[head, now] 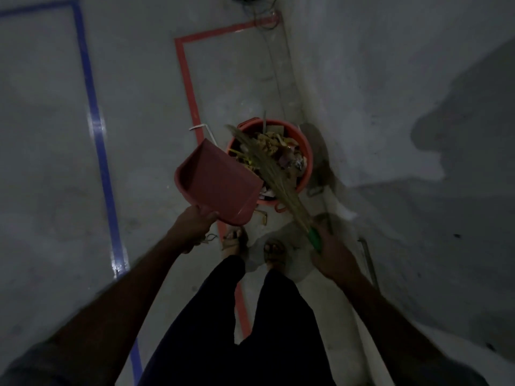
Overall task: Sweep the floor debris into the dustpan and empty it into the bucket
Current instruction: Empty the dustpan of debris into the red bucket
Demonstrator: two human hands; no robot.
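The person's forearms are bare from the elbows down to the left hand (pixel 192 227) and the right hand (pixel 331 257), with no watch or ring showing. Dark grey short sleeves (pixel 33 363) edge the lower corners of the view. Loose black trousers (pixel 223 330) cover both legs. Open strapped sandals (pixel 235 238) are on both feet.
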